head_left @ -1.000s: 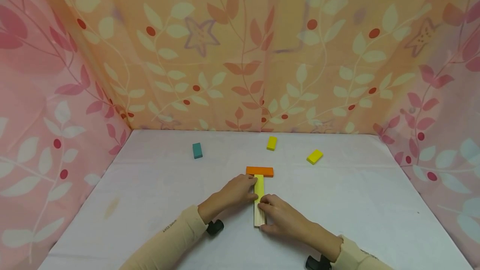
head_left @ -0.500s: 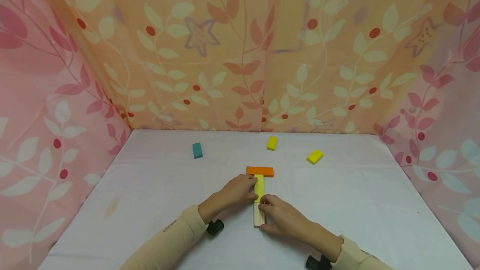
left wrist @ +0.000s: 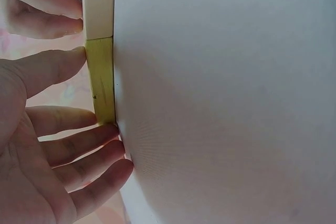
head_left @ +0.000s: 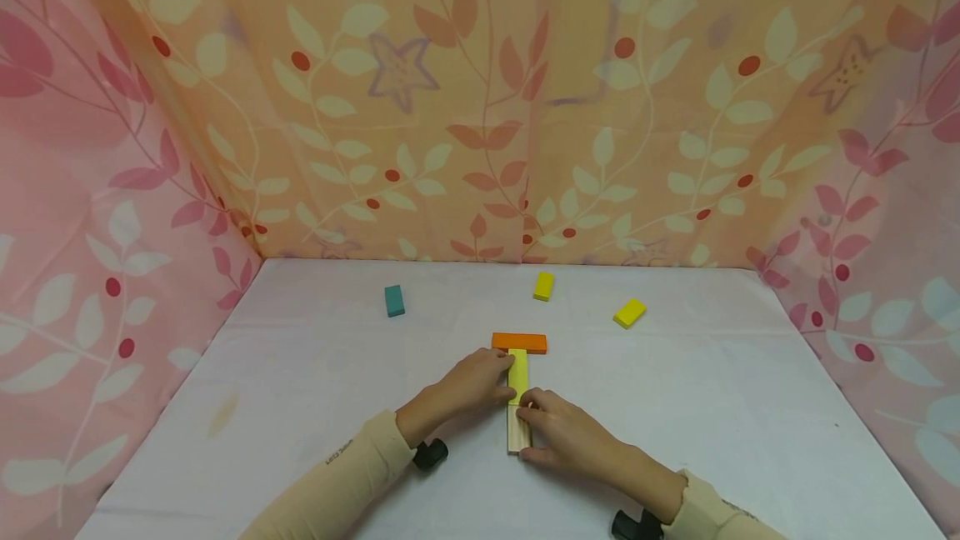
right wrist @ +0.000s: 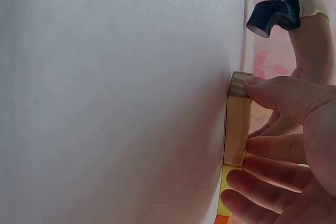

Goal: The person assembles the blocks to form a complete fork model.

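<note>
Okay, flowered cloth [head_left: 322,148] all round, orange at the back, pink at the sides. White table [head_left: 300,382] below it, faint tan mark on the left. Two beige sleeves [head_left: 330,482] reach in from the near edge, a black wrist camera [head_left: 431,455] under each. Both hands are at the middle of the table, close together.

Left hand [head_left: 480,375]: thumb and index finger pinch the long yellow block [head_left: 519,377] from its left side, one near each end. Other fingers run past the far end, slightly spread. Right hand [head_left: 566,432]: thumb on the near end of the plain wooden block [head_left: 517,433], index finger by its far end, pinching it. Its remaining fingers lie over by the yellow one; can't tell if they touch.

Both blocks flat, end to end, touching. Orange block [head_left: 519,343] crosswise at the far end, making a T. Further back, well apart: teal block [head_left: 394,301] left, two short yellow blocks [head_left: 543,287] toward the right.
</note>
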Tool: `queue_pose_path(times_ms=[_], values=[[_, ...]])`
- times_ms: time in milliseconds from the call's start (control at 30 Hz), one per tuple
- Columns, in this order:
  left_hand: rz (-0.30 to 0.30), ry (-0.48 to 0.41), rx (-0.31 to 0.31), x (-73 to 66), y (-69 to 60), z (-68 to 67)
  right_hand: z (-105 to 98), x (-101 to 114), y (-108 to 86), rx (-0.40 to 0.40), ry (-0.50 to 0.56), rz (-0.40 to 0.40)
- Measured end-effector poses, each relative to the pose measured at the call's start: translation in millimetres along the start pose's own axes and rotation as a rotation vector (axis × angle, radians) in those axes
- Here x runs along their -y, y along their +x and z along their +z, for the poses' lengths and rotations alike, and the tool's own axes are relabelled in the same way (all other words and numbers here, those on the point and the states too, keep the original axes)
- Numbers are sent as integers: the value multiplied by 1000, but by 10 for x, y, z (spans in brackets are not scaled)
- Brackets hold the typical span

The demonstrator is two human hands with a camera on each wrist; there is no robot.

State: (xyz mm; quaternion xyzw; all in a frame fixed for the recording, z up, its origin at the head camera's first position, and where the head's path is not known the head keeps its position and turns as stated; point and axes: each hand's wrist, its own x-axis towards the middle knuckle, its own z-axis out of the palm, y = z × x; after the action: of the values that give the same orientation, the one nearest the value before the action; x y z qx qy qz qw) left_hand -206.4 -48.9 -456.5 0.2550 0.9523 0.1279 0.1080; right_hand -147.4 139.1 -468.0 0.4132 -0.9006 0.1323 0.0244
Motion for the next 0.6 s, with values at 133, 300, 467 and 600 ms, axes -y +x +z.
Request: queue_pose_path(times_ms=[133,300,467,600], values=[[0,4,-1,8,8,5,-7,3,2,-1,-6,3],[-7,0,0,5,16,24,-29,-5,-4,8,34,20],[-8,6,-4,6,24,34,-77,-50,-9,-18,99,50],[-3,5,-1,8,22,31,-149,-119,0,-26,153,98]])
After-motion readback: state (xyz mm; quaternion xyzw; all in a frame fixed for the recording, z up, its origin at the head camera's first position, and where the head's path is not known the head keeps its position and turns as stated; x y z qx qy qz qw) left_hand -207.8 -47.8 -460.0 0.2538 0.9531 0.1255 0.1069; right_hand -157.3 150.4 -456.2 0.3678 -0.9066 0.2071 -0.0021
